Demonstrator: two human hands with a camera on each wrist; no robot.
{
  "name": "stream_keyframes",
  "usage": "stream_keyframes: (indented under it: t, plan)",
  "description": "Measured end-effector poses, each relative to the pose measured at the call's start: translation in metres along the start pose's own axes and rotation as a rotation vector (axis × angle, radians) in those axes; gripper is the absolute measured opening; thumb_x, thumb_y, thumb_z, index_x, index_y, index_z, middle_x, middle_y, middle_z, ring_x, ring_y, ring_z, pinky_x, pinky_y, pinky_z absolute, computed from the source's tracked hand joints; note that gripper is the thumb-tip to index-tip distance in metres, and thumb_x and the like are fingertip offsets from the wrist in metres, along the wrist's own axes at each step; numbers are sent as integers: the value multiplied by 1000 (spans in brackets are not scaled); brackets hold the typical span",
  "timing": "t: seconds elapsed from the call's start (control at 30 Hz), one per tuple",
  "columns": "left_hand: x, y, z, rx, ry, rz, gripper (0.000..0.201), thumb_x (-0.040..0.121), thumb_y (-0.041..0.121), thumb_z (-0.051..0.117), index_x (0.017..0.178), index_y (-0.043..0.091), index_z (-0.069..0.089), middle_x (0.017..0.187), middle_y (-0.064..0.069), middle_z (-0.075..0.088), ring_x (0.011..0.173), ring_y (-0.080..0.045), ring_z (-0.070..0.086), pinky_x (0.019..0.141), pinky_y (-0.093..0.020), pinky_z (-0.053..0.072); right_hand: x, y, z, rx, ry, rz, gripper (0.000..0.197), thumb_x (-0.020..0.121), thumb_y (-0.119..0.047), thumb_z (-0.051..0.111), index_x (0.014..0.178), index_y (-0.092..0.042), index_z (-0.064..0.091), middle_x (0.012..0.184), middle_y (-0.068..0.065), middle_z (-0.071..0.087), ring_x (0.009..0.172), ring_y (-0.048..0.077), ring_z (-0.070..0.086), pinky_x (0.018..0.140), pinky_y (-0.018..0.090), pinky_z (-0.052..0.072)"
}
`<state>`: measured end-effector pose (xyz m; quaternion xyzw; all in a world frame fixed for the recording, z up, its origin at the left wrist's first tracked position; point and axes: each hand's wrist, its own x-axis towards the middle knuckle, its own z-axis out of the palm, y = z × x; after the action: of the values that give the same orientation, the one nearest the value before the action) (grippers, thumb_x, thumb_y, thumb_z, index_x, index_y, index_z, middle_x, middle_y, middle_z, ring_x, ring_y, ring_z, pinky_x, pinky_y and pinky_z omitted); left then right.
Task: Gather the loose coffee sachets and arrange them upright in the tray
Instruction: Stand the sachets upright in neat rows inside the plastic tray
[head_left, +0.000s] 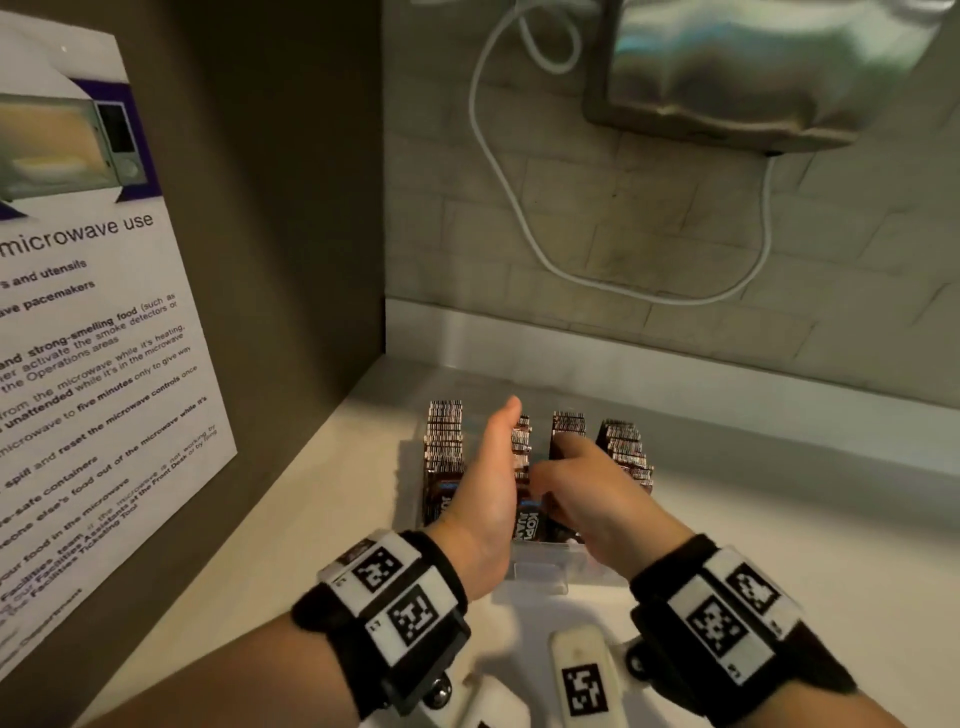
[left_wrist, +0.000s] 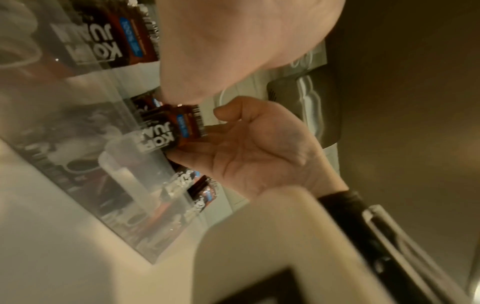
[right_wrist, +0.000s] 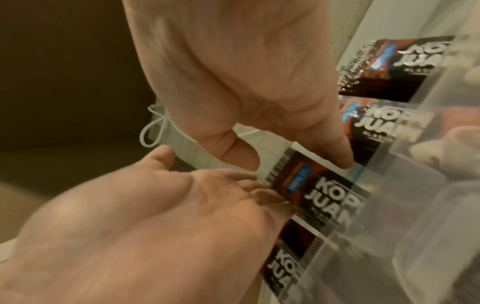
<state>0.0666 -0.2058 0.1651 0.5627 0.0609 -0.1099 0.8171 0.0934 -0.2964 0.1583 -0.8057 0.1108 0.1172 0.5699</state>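
Low in the middle of the head view, a clear tray (head_left: 540, 569) sits on the pale counter (head_left: 779, 545) with four upright rows of coffee sachets (head_left: 444, 447). Left hand (head_left: 491, 483) stands edge-on with fingers straight, flat against the second row. Right hand (head_left: 587, 488) reaches in beside it — fingers extended onto the sachet tops, gripping nothing that I can see. One risk: pressing the row unevenly could tip sachets forward or slide them across a divider, since the packets are thin and slippery. Both hands cover the second row's middle, the wrist views are blurred, and any loose sachets outside the tray are out of sight.
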Motion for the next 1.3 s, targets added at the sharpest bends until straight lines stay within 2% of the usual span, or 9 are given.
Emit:
stream_keyframes:
  t: [0.07, 0.17, 0.3, 0.5, 0.7, 0.8, 0.9, 1.17, 1.3]
  plan:
    - [0, 2, 4, 3, 31, 0, 59, 97, 54, 29, 150, 28, 28, 139, 13, 43, 89, 10, 39, 95, -25, 19, 6, 3, 4, -7, -26, 28, 22, 79, -2, 56, 96, -10, 44, 91, 16, 56, 80, 29, 57, 70, 39, 46]
    - [3, 1, 2, 4, 44, -3, 61, 97, 54, 30, 152, 31, 20, 156, 9, 26, 108, 5, 31, 95, -26, 19, 12, 6, 3, -4, -45, 21, 30, 83, 3, 52, 99, -18, 37, 82, 8, 51, 71, 18, 48, 62, 31, 39]
    - [3, -3, -5, -15, 59, 30, 59, 97, 50, 29, 152, 32, 18, 157, 12, 22, 116, 3, 24, 96, -22, 18, 14, 8, -1, -5, -65, 31, 38, 86, 2, 52, 119, -13, 39, 99, 7, 56, 100, 27, 58, 93, 47, 50]
    - [7, -7, -3, 6, 61, -19, 59, 98, 53, 28, 152, 29, 21, 157, 5, 25, 111, 0, 26, 93, -24, 21, 19, 11, 4, -51, -74, 43, 63, 80, 6, 53, 139, -5, 33, 99, 4, 51, 112, 33, 55, 99, 52, 47]
    - [25, 0, -1, -24, 144, -227, 62, 95, 59, 36, 140, 18, 45, 143, -9, 47, 132, -24, 43, 91, -30, 34, 29, 14, 8, 183, -183, 76, 93, 78, 9, 49, 153, -24, 7, 105, 17, 62, 84, 25, 62, 72, 38, 54]
    - [42, -1, -9, -93, 95, -310, 60, 87, 70, 42, 98, 17, 66, 103, -14, 70, 104, -32, 64, 94, -43, 49, 29, 11, 9, 280, -244, 84, 73, 82, 1, 49, 146, -22, 22, 88, 13, 58, 70, 22, 61, 58, 32, 52]
    - [56, -6, -18, -99, 46, -326, 77, 83, 76, 40, 114, 12, 68, 107, -16, 72, 99, -32, 68, 91, -48, 52, 28, 7, 13, 304, -278, 100, 47, 87, -11, 49, 131, -15, 35, 91, 11, 56, 71, 19, 60, 56, 29, 52]
    - [60, -10, -24, -29, 19, -286, 74, 79, 79, 42, 113, 19, 69, 119, -13, 68, 108, -30, 65, 101, -49, 46, 38, 9, 20, 338, -237, 78, 71, 78, -29, 59, 143, -21, 30, 126, 18, 57, 94, 29, 66, 63, 34, 56]
    - [65, -12, -25, -38, 32, -280, 67, 81, 75, 45, 103, 18, 72, 111, -13, 71, 103, -30, 67, 100, -47, 48, 38, 9, 22, 362, -230, 64, 52, 85, -27, 58, 134, -26, 42, 112, 15, 65, 91, 28, 69, 68, 35, 56]
